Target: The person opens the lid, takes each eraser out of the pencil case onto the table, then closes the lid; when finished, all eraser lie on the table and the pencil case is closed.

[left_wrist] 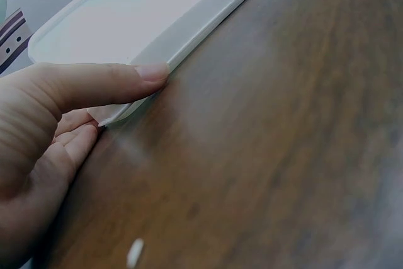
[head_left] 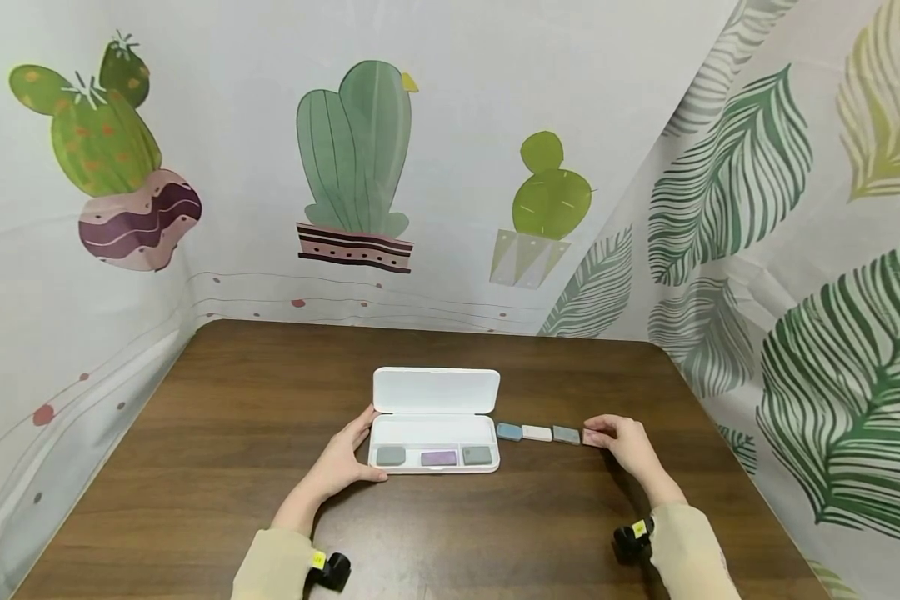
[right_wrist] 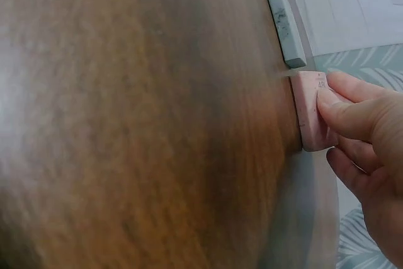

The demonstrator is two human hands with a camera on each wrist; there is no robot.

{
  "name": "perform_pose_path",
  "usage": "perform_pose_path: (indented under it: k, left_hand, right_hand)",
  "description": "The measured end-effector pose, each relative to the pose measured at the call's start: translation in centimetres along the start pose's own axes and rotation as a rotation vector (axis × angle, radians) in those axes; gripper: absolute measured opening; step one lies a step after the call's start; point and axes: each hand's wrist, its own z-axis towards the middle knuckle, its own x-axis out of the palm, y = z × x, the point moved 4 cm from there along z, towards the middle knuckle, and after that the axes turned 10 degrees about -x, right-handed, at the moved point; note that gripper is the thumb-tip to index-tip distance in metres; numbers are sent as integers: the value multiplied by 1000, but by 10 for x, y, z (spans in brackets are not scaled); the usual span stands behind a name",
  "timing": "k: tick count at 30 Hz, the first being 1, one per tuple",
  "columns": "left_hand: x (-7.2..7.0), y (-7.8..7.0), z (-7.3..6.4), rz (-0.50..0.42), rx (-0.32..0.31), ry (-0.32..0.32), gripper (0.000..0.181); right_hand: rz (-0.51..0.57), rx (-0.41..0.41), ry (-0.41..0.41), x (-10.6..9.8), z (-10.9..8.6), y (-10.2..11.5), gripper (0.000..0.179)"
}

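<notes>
A white pencil case [head_left: 436,390] lies on the table with its lid raised. My left hand [head_left: 342,461] holds its left end, thumb along the front edge and fingers at the side. Inside the case's front part sit a grey-green eraser [head_left: 391,455], a purple eraser [head_left: 438,457] and a grey eraser [head_left: 477,455]. Right of the case, a blue eraser [head_left: 509,431], a white eraser [head_left: 537,433] and another grey eraser [head_left: 567,435] form a row. At the row's right end, my right hand [head_left: 630,446] pinches a pink eraser [right_wrist: 307,111] between thumb and fingers.
Everything stands on a brown wooden table [head_left: 450,533] with rounded far corners. Behind and beside it hangs a printed cloth [head_left: 450,167] with cacti and leaves. In the left wrist view a small white mark [left_wrist: 135,253] shows on the tabletop.
</notes>
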Motion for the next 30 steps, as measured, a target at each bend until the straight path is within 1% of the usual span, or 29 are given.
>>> perform_pose_path:
  k: [4,8,14,19,27,30]
  left_hand:
    - [0,0,0,11,-7,-1,113]
    - [0,1,0,1,-7,1,113]
    - [0,3,1,-7,-2,7,113]
    - [0,3,0,-8,-27,-1,114]
    - [0,0,0,-30,-46,10,114]
    - [0,0,0,-28,-42,12,114]
  right_hand:
    - [-13,1,1,1,1,-2,14]
    - [-21,1,-3,3,1,-4,14]
    - [-3,18,4,5,1,-5,15]
    - [11,18,14,4,3,-5,16]
    - [7,-10,1,4,4,-3,15]
    - [1,-18,-1,3,4,-2,15]
